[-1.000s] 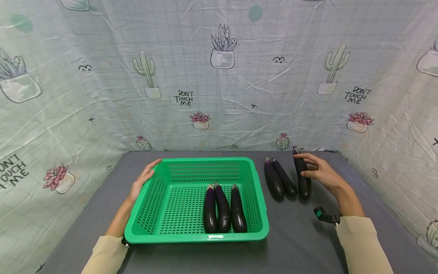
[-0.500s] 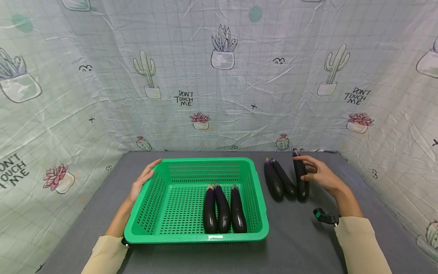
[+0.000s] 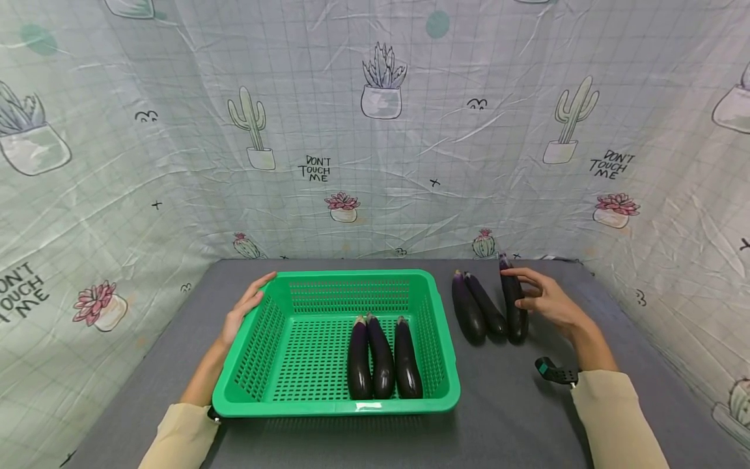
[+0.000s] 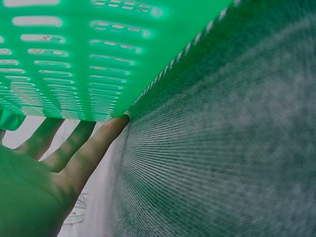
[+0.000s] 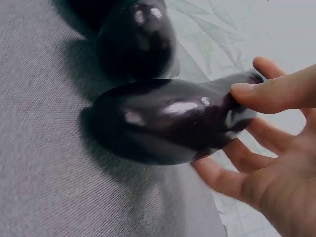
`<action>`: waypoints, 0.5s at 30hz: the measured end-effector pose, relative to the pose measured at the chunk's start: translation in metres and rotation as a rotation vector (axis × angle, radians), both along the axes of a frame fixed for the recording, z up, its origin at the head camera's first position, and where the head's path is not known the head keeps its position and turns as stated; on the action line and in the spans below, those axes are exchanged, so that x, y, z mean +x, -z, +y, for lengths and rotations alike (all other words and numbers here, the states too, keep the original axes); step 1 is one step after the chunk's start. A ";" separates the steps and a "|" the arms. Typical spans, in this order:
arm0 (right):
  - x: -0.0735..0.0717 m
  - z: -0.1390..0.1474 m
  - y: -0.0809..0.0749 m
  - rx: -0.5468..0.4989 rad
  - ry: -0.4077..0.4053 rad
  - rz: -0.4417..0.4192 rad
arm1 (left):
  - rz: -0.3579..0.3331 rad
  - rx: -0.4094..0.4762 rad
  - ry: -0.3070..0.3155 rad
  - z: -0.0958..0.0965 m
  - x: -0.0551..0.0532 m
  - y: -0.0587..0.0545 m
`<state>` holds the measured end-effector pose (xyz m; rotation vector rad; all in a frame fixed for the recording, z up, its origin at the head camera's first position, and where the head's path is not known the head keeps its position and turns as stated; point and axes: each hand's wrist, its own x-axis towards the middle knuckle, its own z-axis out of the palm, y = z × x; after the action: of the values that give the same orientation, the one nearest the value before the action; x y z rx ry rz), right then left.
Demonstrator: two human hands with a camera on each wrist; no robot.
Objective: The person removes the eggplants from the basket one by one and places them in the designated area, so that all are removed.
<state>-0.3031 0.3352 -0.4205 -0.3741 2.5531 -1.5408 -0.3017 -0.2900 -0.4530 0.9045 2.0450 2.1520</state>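
My right hand [image 3: 547, 301] holds a dark purple eggplant [image 3: 514, 306] near the right of the table, its stem end pointing at the back wall. The right wrist view shows the thumb over the held eggplant [image 5: 163, 118] and the other fingers along its far side and underneath. Just left of it, two more eggplants [image 3: 469, 309] lie side by side. My left hand [image 3: 237, 316] rests against the left side of a green plastic basket [image 3: 336, 408]. In the left wrist view, straight, spread fingers [image 4: 94, 148] touch the slotted outer wall [image 4: 74, 64].
Inside the basket, three eggplants [image 3: 383, 365] lie toward the right, stems pointing away from me. Grey cloth [image 3: 498, 417] covers the table. A printed curtain [image 3: 375, 150] closes off the back and both sides.
My right hand has shifted the held eggplant slightly left, closer to the two beside it. The left hand, the basket and the eggplants in it have stayed in place.
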 end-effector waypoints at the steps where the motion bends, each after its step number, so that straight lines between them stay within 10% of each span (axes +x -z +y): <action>1: 0.000 0.000 0.001 0.000 0.007 0.006 | 0.003 -0.003 -0.003 0.000 0.000 0.000; 15: -0.004 -0.003 0.005 0.058 0.061 -0.036 | 0.016 -0.044 -0.043 0.000 -0.001 0.000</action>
<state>-0.3067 0.3322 -0.4255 -0.2617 2.5982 -1.4748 -0.3029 -0.2897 -0.4529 0.8840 2.1302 2.1178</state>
